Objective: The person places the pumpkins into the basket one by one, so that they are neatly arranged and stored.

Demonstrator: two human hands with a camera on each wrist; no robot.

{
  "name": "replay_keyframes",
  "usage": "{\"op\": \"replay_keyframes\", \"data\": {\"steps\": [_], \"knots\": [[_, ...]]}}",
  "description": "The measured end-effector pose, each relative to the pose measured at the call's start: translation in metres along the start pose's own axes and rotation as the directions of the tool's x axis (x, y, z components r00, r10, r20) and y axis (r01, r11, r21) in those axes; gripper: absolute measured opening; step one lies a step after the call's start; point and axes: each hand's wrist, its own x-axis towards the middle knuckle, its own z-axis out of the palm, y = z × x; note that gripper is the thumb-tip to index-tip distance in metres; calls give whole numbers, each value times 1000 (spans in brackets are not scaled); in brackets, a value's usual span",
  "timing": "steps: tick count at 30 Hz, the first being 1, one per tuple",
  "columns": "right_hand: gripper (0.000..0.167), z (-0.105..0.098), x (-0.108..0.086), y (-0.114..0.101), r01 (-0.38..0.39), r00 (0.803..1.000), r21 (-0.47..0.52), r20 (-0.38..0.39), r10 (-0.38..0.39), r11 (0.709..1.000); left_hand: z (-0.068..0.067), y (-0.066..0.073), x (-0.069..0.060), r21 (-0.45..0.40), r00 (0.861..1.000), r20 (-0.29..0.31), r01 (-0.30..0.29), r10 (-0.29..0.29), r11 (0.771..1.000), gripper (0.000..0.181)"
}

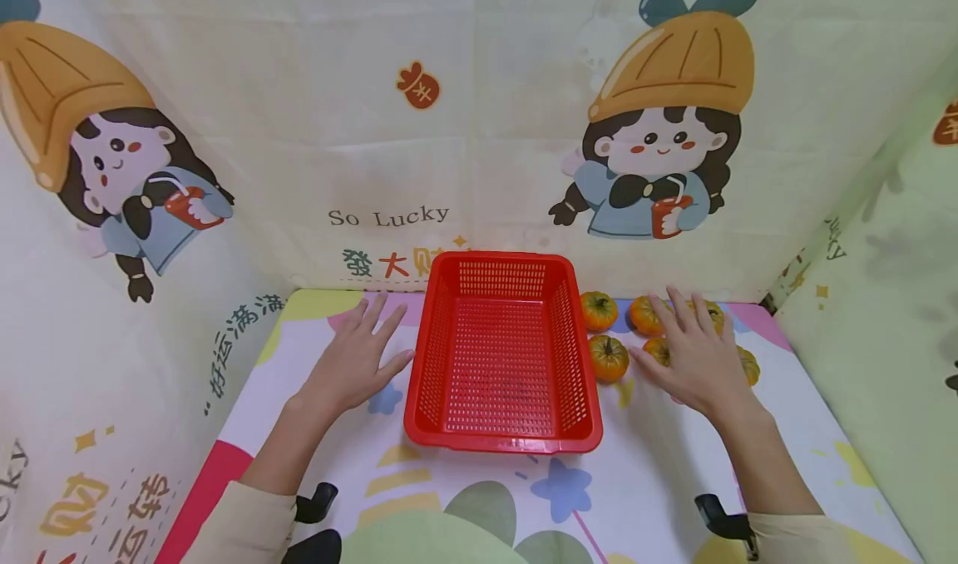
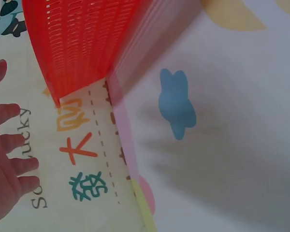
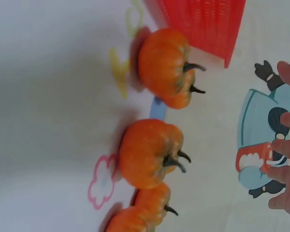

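Observation:
A red plastic basket (image 1: 501, 445) with perforated walls stands in the middle of the table, nothing lying inside. To its left, my left hand (image 1: 352, 364) hovers with fingers spread, apart from the basket wall. My right hand (image 1: 699, 364) is held over several small orange pumpkins, fingers spread and holding nothing. One pumpkin (image 1: 609, 358) sits close to the basket's right side, with another pumpkin (image 1: 599, 310) behind it. Others are partly hidden under the right hand. In the right wrist view, a pumpkin (image 3: 147, 152) with a dark stem shows below the hand.
A patterned cloth (image 1: 449, 497) covers the table. A printed cloth wall (image 1: 479, 156) rises right behind the basket and pumpkins, and side cloths stand at left and right. Black straps with mounts (image 1: 318, 502) are on both wrists.

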Motion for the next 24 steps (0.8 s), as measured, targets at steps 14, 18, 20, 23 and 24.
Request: {"op": "replay_keyframes", "data": {"steps": [14, 18, 20, 23, 24], "knots": [[91, 6, -8, 37, -22, 1000, 38, -5, 22, 999, 15, 3, 10, -174, 999, 46, -15, 23, 985, 82], [95, 8, -11, 50, -44, 999, 64, 9, 43, 997, 20, 4, 13, -208, 998, 42, -32, 42, 978, 81], [96, 10, -12, 58, -48, 999, 76, 12, 48, 996, 22, 4, 14, -218, 998, 42, -41, 52, 975, 81], [97, 13, -14, 70, -51, 999, 102, -1, 51, 994, 24, 5, 16, -235, 997, 40, -52, 63, 971, 81], [98, 14, -14, 73, -49, 999, 107, -12, 51, 993, 24, 5, 17, -247, 997, 35, -57, 68, 967, 81]]}}
